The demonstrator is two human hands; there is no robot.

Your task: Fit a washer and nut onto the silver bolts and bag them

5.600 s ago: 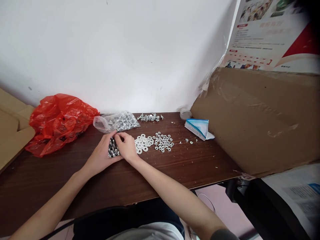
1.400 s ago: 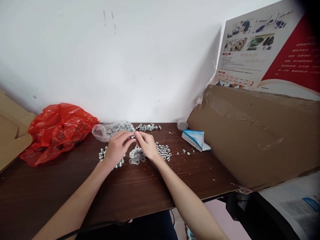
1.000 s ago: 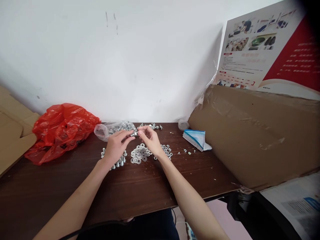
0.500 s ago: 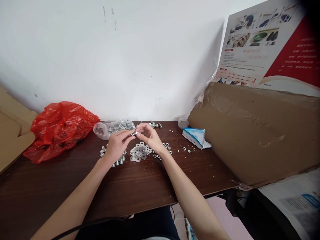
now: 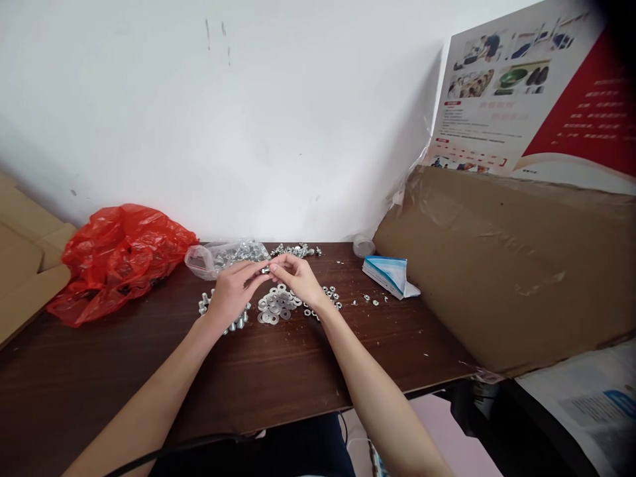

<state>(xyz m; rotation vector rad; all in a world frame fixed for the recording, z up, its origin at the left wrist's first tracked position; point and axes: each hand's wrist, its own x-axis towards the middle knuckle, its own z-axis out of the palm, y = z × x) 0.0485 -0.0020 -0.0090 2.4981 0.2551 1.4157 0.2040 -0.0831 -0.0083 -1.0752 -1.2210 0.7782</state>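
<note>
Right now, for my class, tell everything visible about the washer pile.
The washer pile is a loose heap of flat, silvery, metal-looking rings with round holes, many overlapping. It lies on the dark brown table, between bolts and nuts. The right hand overlaps its far edge in view; contact is unclear.

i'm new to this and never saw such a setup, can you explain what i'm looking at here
There is no machine: these are a person's own bare left hand and right hand. Every picture comes from one camera worn on the head, looking forward and down.

Both hands' fingers hold a small metal piece, too small to make out fully.

On the dark table, bolts lie partly hidden by the left hand, with washers and nuts further right. Behind are a clear bag of metal parts and a loose heap of metal pieces.
</note>
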